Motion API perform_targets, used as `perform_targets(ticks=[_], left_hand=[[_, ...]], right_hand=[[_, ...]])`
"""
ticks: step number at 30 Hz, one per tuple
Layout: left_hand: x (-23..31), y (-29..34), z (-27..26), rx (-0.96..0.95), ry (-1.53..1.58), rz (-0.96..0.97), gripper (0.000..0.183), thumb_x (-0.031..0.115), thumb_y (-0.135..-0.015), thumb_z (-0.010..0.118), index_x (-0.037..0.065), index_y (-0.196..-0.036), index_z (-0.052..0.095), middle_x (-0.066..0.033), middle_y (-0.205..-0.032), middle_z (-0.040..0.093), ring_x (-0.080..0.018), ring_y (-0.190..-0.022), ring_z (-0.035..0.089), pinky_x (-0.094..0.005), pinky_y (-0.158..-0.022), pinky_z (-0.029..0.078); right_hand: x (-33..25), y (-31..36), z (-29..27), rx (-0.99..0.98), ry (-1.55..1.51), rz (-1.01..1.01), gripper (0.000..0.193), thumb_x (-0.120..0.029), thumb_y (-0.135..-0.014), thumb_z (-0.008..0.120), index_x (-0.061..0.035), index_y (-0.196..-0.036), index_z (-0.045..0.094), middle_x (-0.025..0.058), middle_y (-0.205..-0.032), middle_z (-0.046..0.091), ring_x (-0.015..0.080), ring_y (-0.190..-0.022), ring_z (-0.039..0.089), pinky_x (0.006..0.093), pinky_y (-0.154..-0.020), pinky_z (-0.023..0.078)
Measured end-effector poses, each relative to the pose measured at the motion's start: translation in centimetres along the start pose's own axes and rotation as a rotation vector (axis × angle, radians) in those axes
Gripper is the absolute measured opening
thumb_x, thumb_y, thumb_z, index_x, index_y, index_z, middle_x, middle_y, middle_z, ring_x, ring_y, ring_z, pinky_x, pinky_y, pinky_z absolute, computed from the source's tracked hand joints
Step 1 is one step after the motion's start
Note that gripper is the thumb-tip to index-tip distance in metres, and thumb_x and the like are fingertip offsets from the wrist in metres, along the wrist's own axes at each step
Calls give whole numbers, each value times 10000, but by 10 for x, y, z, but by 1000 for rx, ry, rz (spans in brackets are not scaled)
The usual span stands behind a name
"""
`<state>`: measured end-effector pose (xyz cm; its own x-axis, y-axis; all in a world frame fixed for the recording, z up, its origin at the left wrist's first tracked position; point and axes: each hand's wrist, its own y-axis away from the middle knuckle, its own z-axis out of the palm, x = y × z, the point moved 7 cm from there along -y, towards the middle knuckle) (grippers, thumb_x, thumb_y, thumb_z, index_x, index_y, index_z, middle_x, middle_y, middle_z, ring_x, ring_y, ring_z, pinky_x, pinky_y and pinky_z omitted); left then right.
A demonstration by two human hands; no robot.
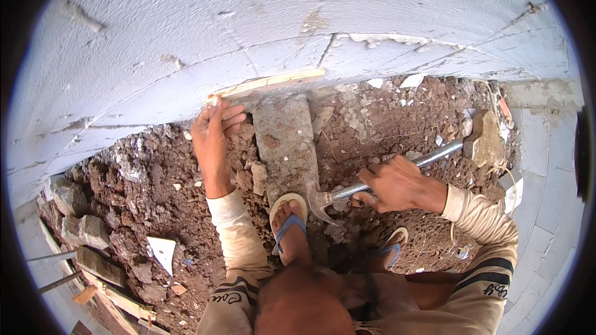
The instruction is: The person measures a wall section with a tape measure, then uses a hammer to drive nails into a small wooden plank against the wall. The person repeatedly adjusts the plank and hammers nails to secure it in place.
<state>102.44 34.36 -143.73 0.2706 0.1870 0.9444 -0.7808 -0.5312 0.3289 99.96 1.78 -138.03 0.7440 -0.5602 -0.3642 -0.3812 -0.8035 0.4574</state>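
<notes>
A pale, narrow wooden strip [273, 83] lies along the foot of the grey block wall. My left hand [214, 133] is at its left end, with fingertips pinched against the wood; whether a small nail is also between them I cannot make out. In my right hand [400, 184] is a claw hammer [437, 154], gripped around its metal handle. The hammer's head points left, its claw hanging low over the soil near my sandalled foot [290, 223], well apart from the strip.
A concrete ledge [282, 139] juts from the wall between patches of rough soil [161, 180]. Broken blocks [87, 232] and timber offcuts [118, 301] lie at left, beside a white tile shard [162, 253]. A stone chunk [484, 139] sits at right, by another block wall [540, 167].
</notes>
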Motion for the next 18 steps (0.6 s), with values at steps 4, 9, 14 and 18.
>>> perform_targets(ticks=[4,9,14,18], left_hand=[[7,-3,0,-74,-65,-18,371,323,-1037,611,-34,-1086,698,-158,-932,768,-177,-821,737,-273,-756,555],[8,-7,-4,-111,-16,-8,356,299,-1039,608,-41,-1108,687,-168,-965,771,-182,-834,739,-274,-786,557],[13,-3,5,-133,15,-31,378,324,-1031,617,-41,-1099,685,-159,-969,772,-178,-849,731,-279,-799,548],[9,-4,-3,-102,23,-26,385,338,-1020,630,-36,-1095,689,-150,-968,774,-170,-838,721,-283,-796,544]], right_hand=[[-16,-15,-35,190,11,-163,466,-483,-987,603,-35,-863,565,101,-653,567,316,-552,625,450,-470,470],[-13,-49,-60,200,241,-101,474,-519,-1053,452,-72,-918,532,80,-653,584,254,-487,605,406,-463,493],[-45,-43,-40,119,336,-498,552,-589,-1040,426,-87,-832,520,39,-568,525,180,-395,537,362,-351,420],[-7,-82,-89,92,269,-222,613,-639,-1037,376,-95,-804,534,17,-548,491,160,-382,492,338,-352,393]])
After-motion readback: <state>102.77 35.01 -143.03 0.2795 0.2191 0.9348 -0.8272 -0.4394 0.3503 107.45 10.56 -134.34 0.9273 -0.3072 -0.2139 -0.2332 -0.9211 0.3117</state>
